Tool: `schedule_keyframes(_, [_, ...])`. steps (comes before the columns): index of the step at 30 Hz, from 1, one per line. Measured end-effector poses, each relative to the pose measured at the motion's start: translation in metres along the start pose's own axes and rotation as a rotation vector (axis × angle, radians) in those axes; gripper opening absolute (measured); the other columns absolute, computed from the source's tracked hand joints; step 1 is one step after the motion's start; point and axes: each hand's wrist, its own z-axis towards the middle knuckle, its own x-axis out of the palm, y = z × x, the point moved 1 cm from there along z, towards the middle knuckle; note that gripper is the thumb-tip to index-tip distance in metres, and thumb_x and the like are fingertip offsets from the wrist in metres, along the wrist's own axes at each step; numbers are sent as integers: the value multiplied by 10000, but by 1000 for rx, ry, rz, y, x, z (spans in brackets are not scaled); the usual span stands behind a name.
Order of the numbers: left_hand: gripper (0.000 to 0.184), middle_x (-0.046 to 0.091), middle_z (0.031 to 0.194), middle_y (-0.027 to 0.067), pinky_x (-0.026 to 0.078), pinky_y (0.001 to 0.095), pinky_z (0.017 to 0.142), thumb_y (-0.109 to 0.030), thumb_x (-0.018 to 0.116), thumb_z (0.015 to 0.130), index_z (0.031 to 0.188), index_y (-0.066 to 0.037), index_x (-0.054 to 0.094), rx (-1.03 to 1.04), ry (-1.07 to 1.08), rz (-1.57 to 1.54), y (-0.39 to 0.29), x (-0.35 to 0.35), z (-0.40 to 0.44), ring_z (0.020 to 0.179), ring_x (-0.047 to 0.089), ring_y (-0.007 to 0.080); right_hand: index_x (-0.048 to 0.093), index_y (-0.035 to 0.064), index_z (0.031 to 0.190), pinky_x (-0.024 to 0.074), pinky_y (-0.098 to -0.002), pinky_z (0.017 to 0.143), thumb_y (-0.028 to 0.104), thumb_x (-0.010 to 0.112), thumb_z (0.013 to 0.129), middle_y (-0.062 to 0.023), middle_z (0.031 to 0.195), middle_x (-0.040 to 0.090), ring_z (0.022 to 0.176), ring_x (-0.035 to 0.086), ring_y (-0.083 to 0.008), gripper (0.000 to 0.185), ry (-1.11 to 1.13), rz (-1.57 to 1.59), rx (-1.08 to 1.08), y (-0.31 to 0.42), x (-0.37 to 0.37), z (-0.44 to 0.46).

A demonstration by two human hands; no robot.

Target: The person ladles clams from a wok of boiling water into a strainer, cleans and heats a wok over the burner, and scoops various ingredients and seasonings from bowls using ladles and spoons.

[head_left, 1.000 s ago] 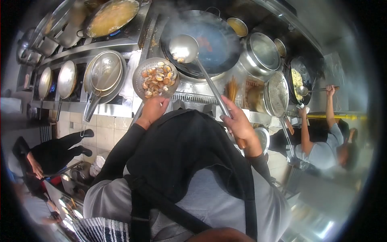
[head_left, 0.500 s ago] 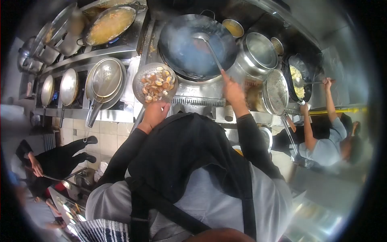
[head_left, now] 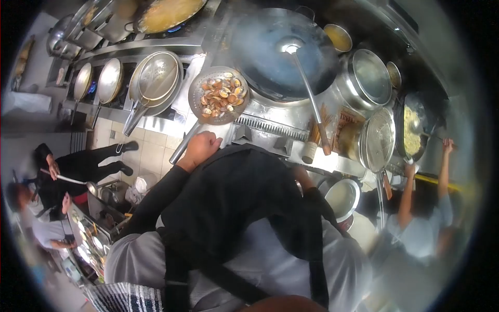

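My left hand (head_left: 200,149) is closed beside the handle (head_left: 185,144) of a perforated strainer (head_left: 195,102); whether it grips anything is hard to see. Several clams (head_left: 222,94) lie in the strainer, left of a large steaming wok (head_left: 260,62). The ladle (head_left: 307,86) rests with its bowl in the wok and its wooden-ended handle over the stove's front edge, with no hand on it. Low at the front, my right hand (head_left: 303,178) is near a metal bowl (head_left: 343,198), its fingers mostly hidden by the apron.
Stacked strainers (head_left: 157,77) and pans (head_left: 110,81) sit on the left burners, below a large pan of bubbling food (head_left: 169,15). Right of the wok are a steel pot (head_left: 370,78) and a mesh strainer (head_left: 380,139). Another person's arm (head_left: 407,195) works at a right-hand wok; people stand lower left.
My right hand has let go of the ladle and dropped toward the front. The ladle went from over the clams into the wok. The view has shifted, moving the stove rightward.
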Motion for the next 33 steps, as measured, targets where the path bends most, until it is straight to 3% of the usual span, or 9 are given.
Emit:
schedule_keyframes(2, [227, 677, 823, 163, 522, 475, 756, -253, 744, 901, 816, -45, 706, -6, 7, 19, 3, 0, -7, 818, 660, 382, 709, 57, 1245, 593, -438, 821, 313, 604, 1024, -159, 1076, 755, 1051, 724, -267, 354, 8, 1154, 452, -41, 22, 29])
schedule_keyframes(5, [190, 699, 958, 152, 518, 469, 833, -199, 774, 864, 980, -56, 730, 76, -135, 156, 11, -11, -21, 938, 661, 363, 692, 127, 1271, 587, -469, 822, 323, 607, 1029, -96, 1113, 740, 958, 705, -262, 322, 110, 1470, 449, -88, 55, 81])
schedule_keyframes(6, [252, 699, 1026, 144, 516, 475, 884, -182, 781, 845, 1060, -63, 724, 176, -282, 277, 14, -21, -24, 1006, 653, 364, 686, 150, 1279, 584, -480, 823, 326, 608, 1031, -75, 1126, 734, 928, 699, -260, 314, 186, 1479, 388, -105, 69, 99])
schedule_keyframes(10, [567, 709, 1137, 158, 535, 461, 952, -213, 823, 831, 1340, -52, 631, -168, -206, 421, 91, -27, -36, 1089, 665, 384, 589, 172, 1397, 594, -436, 728, 277, 563, 1068, -46, 1152, 733, 843, 691, -221, 346, 190, 1227, 273, -156, 113, 164])
schedule_keyframes(14, [624, 726, 1199, 246, 549, 439, 972, -235, 778, 854, 1421, -51, 592, -248, 43, 90, 107, -25, -45, 1115, 705, 389, 667, 120, 1227, 606, -401, 687, 193, 481, 1096, -72, 1012, 746, 783, 697, -197, 240, -127, 1444, 472, -83, 76, 106])
schedule_keyframes(23, [679, 718, 1234, 236, 545, 438, 981, -244, 796, 844, 1450, -29, 575, -380, 104, -23, 98, -25, -43, 1131, 706, 372, 691, 119, 1172, 582, -411, 636, 263, 532, 1063, -96, 970, 755, 749, 703, -212, 240, -56, 1418, 398, -105, 85, 107])
schedule_keyframes(27, [669, 707, 1202, 234, 540, 453, 962, -252, 802, 865, 1440, 1, 571, -252, -25, 192, 86, -27, -33, 1103, 685, 380, 702, 119, 1147, 571, -416, 613, 294, 555, 1048, -107, 950, 760, 734, 706, -218, 249, -30, 1383, 381, -110, 87, 101])
schedule_keyframes(31, [593, 678, 1181, 213, 536, 453, 942, -216, 760, 914, 1440, -19, 567, -67, -181, 227, 81, -22, -18, 1048, 660, 350, 712, 119, 1123, 560, -420, 590, 325, 577, 1034, -118, 931, 764, 719, 708, -225, 262, 1, 1119, 358, -106, 82, 89])
schedule_keyframes(33, [545, 670, 1200, 195, 549, 431, 923, -160, 750, 922, 1424, -32, 579, 2, -241, 165, 61, -25, -10, 1048, 659, 313, 717, 82, 1093, 562, -430, 625, 303, 623, 1005, -159, 923, 765, 757, 730, -250, 255, 73, 551, 342, -72, 54, 65])
